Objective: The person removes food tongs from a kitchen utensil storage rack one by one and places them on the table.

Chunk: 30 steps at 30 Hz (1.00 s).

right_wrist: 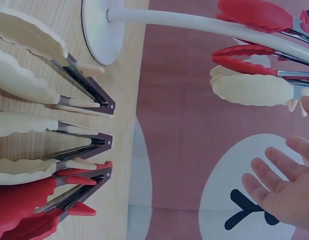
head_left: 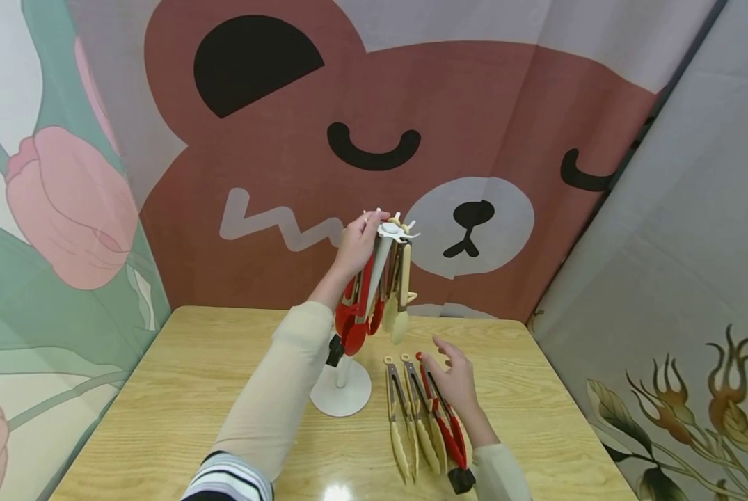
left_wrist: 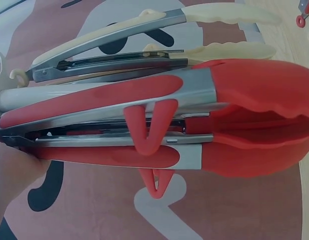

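Near the top of a white stand [head_left: 340,392], my left hand [head_left: 356,243] has its fingers bent at the hinge end of hanging red tongs [left_wrist: 94,102]; the left wrist view hides its fingertips. Red tongs and cream tongs [head_left: 405,278] hang from the stand's white hooked top [head_left: 389,229], heads down. My right hand [head_left: 455,379] is over the table beside the lying red tongs [head_left: 454,435], holding nothing. Its fingers are extended and apart in the right wrist view [right_wrist: 284,185]. Two cream tongs [head_left: 399,435] [head_left: 428,435] lie left of the red ones.
The wooden table [head_left: 223,390] stands against a curtain [head_left: 273,174] with a bear print. A floral curtain [head_left: 67,209] hangs at the left and a grey one [head_left: 693,243] at the right. The stand's round base rests on the table left of the lying tongs.
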### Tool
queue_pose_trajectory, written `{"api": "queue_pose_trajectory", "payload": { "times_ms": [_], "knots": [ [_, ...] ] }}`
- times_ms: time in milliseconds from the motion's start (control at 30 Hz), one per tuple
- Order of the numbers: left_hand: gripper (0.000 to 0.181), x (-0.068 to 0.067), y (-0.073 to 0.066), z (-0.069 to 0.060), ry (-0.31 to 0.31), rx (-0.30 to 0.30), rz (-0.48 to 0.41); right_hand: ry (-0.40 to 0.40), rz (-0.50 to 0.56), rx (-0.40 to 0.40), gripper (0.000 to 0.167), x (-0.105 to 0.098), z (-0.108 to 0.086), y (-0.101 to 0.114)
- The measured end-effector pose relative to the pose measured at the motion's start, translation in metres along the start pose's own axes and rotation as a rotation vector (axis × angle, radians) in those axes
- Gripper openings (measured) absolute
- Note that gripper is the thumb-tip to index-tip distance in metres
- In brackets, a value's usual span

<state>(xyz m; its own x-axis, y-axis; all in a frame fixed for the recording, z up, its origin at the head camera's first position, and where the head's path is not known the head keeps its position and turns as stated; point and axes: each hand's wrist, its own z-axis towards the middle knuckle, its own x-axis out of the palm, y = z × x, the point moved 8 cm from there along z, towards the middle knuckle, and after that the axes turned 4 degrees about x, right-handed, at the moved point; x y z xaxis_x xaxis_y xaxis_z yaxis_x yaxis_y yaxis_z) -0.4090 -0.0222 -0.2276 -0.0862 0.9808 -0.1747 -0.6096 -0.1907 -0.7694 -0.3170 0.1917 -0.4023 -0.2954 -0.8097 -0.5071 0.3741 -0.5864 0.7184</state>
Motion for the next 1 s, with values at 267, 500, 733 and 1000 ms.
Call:
{"api": "queue_pose_trajectory", "payload": {
  "times_ms": [267,500,733,1000],
  "knots": [
    [0.033,-0.002,-0.001,-0.001,-0.021,0.003,-0.006,-0.023,0.053,-0.051,0.041,-0.009,0.001,0.018],
    [0.032,-0.003,-0.002,-0.002,-0.027,0.008,-0.026,-0.052,0.040,-0.114,0.040,-0.018,0.002,0.038],
    [0.029,-0.006,-0.006,-0.004,-0.102,0.057,-0.027,-0.066,0.042,-0.125,0.039,-0.021,0.001,0.041],
    [0.033,-0.012,-0.030,-0.009,-0.194,0.232,0.136,-0.073,0.044,-0.147,0.035,-0.021,-0.002,0.034]
  ]
}}
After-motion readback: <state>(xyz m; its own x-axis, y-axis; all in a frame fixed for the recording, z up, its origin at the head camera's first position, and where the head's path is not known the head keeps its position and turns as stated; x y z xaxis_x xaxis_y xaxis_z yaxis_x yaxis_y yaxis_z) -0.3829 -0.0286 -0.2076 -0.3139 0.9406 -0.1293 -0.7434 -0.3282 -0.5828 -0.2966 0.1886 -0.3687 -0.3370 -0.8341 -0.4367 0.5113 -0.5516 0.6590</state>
